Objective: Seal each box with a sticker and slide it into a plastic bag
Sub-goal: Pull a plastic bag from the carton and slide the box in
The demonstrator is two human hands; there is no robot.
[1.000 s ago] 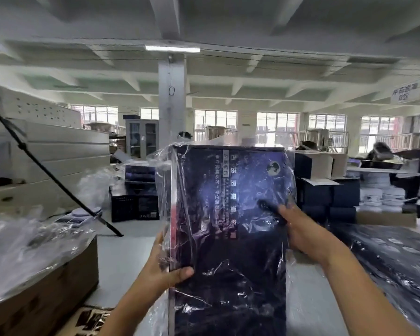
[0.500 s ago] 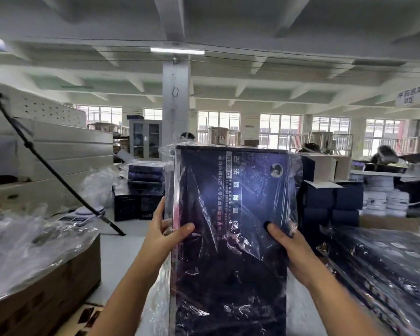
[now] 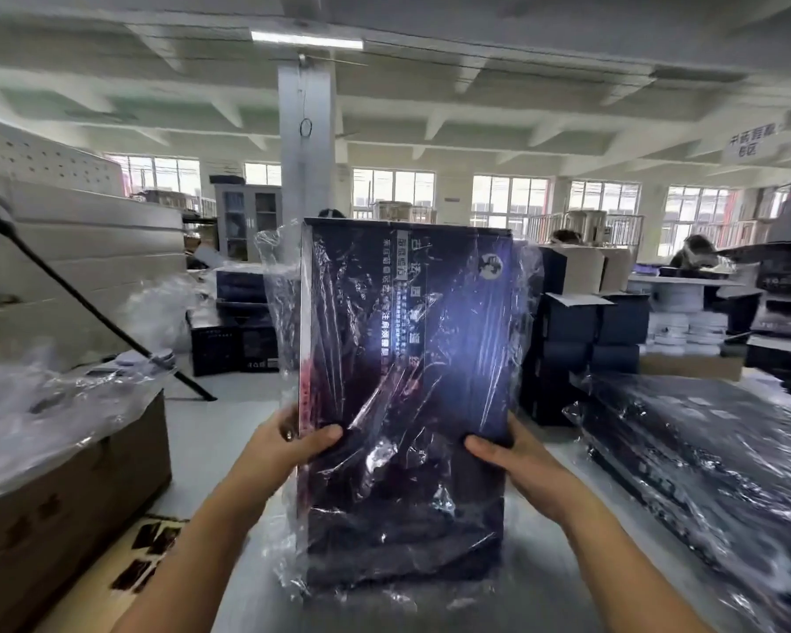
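Warehouse hall, white beams and a row of windows, stretches behind a pale table (image 3: 229,431). Upright at the table's near part, its lower end at or just above the top, is a large dark-blue rectangular cardboard box (image 3: 407,381) sheathed in a crinkled clear plastic bag (image 3: 280,308). The left hand (image 3: 288,450) clamps the box's left edge through the film, thumb curled over the front. The right hand (image 3: 517,463) clamps the right edge the same way, thumb on the front face. Half a second earlier the right hand's fingers pressed on the front higher up; each grip now sits lower, both level.
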